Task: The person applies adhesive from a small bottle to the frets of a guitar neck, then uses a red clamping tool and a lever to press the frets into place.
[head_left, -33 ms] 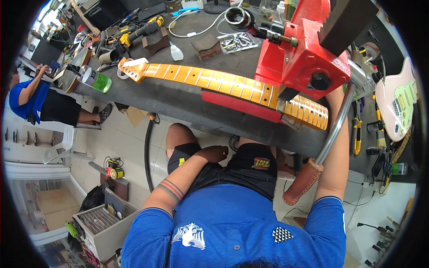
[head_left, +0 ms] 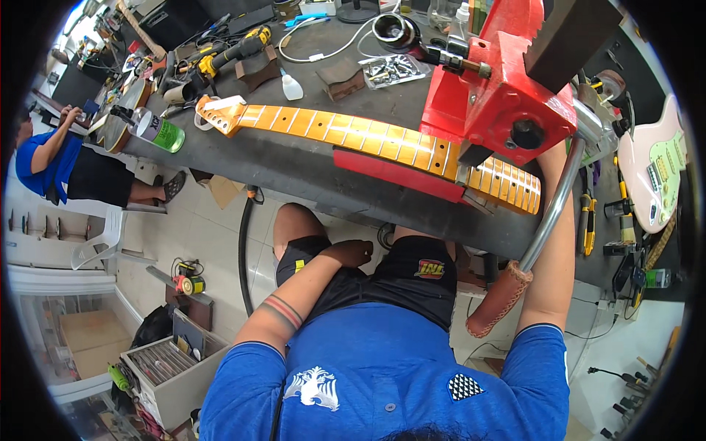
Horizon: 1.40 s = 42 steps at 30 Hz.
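Along the table's near edge: guitar neck, frets up, headstock toward the left end, right-hand part passing beneath the red press. Red bar shows along its near side. Left hand rests on the lap, apart from the neck; fingers appear curled in, how tightly I cannot tell. Right forearm runs up beside the steel lever; right hand hidden behind the press, finger state cannot be told. Judgement: neck light, stiff; gloss likely slippery, easily scratched. Best hold: both long edges, mid-length, left of the press.
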{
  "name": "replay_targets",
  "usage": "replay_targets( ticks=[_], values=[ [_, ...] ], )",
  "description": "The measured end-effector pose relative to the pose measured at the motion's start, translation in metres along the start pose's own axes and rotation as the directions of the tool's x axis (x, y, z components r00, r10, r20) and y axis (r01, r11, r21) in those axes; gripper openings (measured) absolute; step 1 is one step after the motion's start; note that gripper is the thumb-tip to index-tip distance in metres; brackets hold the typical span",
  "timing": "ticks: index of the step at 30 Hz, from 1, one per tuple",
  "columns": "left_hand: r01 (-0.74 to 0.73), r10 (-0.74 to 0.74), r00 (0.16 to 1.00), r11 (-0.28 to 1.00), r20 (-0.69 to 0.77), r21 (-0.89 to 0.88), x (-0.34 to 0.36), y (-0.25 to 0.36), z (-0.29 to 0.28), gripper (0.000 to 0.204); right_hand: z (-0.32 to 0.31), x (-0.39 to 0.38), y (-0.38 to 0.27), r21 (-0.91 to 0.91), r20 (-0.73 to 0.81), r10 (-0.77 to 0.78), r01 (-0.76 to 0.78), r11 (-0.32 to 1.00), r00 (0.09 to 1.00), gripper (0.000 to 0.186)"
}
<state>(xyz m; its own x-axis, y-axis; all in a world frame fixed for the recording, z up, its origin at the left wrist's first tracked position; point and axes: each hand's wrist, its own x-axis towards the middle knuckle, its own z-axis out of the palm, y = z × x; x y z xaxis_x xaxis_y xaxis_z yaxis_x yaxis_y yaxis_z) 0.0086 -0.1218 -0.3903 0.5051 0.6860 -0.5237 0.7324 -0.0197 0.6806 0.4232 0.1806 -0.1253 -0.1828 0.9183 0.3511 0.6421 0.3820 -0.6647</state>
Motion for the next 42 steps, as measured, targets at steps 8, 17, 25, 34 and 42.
replay_targets(
  ticks=[8, 17, 25, 34, 42],
  values=[
    [0.071, -0.073, 0.997, 0.983, 0.009, 0.171, -0.007, 0.015, -0.013, 0.035, -0.019, -0.010, 0.014, -0.198, -0.012, -0.115, 0.111, 0.974, 0.993, 0.032],
    [0.091, -0.089, 0.996, 0.983, -0.019, 0.157, -0.005, 0.011, -0.009, 0.035, -0.021, -0.017, 0.027, -0.312, -0.001, -0.185, 0.175, 0.934, 0.983, 0.029],
    [0.092, -0.094, 0.996, 0.980, 0.006, 0.176, 0.000, 0.015, -0.008, 0.035, -0.020, -0.010, 0.038, -0.426, 0.007, -0.272, 0.249, 0.870, 0.962, 0.027],
    [0.131, -0.136, 0.991, 0.972, 0.016, 0.198, -0.001, 0.016, -0.003, 0.034, -0.026, -0.008, 0.069, -0.510, -0.031, -0.406, 0.335, 0.792, 0.913, 0.027],
    [0.160, -0.169, 0.986, 0.959, 0.019, 0.233, -0.004, 0.006, -0.001, 0.034, -0.020, 0.002, -0.009, -0.334, 0.186, -0.158, 0.214, 0.918, 0.970, 0.036]
  ],
)
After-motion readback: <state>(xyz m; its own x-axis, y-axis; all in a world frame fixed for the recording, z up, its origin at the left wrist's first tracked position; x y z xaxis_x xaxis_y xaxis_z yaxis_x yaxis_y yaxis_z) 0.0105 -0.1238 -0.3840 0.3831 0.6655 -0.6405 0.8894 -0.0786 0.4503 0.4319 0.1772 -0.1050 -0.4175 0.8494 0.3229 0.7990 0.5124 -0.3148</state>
